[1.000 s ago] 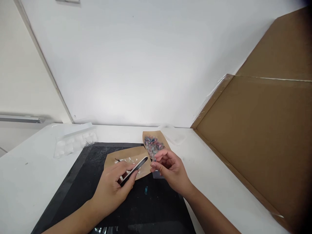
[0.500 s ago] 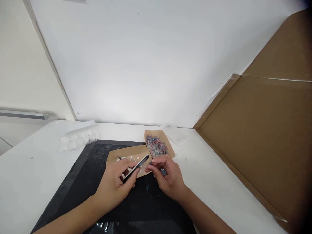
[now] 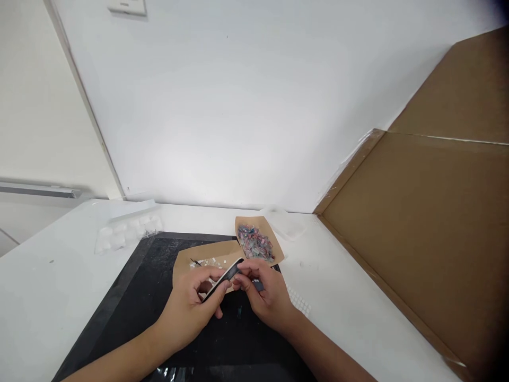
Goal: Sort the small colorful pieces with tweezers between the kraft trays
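Bringing right hand (image 3: pixel 264 289) onto the far end of the black strip (image 3: pixel 230 274), after hovering just off that end half a second ago. Keeping left hand (image 3: pixel 186 300) in nearly the same spot over the black mat (image 3: pixel 147 313). Going big to small from here, placing everything from the left-hand grip.

Seeing white wall (image 3: pixel 230 106) rising well beyond the grip, cardboard panel (image 3: pixel 421 228) standing well off to its right. Working above white table (image 3: pixel 350 302), spreading out to both sides of the grip. Having the mat lying under the grip. Pinching the strip between left thumb and fingers, tilting it diagonally, far end pointing away and right. Curling right fingers in from the right, touching that far end. Not being able to tell whether right fingertips are pinching something or only pressing on the strip.

Spotting clear compartmented case (image 3: pixel 127 232) beyond and left of the grip, well apart. Getting nearer paper tray (image 3: pixel 230 248) just beyond the grip, left fingers partly covering it; farther paper tray (image 3: pixel 277 250) beyond and right, close beside the first. Noting cloudy plastic piece (image 3: pixel 288 225) past that. Seeing coloured pieces (image 3: pixel 255 244) heaping in the farther tray, grid of white squares (image 3: pixel 301 303) lying right of the grip by the right wrist, pale bits (image 3: pixel 210 262) scattering in the nearer tray, blue-green piece (image 3: pixel 239 312) lying on the mat, near side and right of the grip.
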The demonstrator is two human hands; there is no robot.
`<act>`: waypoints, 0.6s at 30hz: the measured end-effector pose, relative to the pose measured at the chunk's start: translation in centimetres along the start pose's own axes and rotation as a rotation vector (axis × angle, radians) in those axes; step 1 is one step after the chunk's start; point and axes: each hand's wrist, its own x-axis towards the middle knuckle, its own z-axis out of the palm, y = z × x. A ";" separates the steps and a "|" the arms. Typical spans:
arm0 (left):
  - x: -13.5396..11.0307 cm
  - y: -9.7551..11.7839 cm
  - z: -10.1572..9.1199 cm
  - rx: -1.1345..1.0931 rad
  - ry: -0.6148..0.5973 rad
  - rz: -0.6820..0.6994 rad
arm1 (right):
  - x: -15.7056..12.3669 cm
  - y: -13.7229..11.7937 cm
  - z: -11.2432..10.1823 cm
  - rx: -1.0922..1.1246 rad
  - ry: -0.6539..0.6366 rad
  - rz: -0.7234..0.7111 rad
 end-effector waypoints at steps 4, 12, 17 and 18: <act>0.0 -0.1 0.0 -0.012 0.001 -0.031 | 0.1 -0.1 -0.2 -0.088 0.033 -0.096; 0.2 -0.8 0.2 -0.004 0.039 -0.048 | 0.6 0.0 -0.4 -0.160 0.014 -0.121; 0.2 -1.0 0.3 -0.010 0.041 -0.037 | 0.7 0.1 -0.5 -0.197 0.031 -0.129; 0.2 -1.0 0.3 -0.010 0.041 -0.035 | 0.6 0.2 -0.5 -0.201 0.036 -0.133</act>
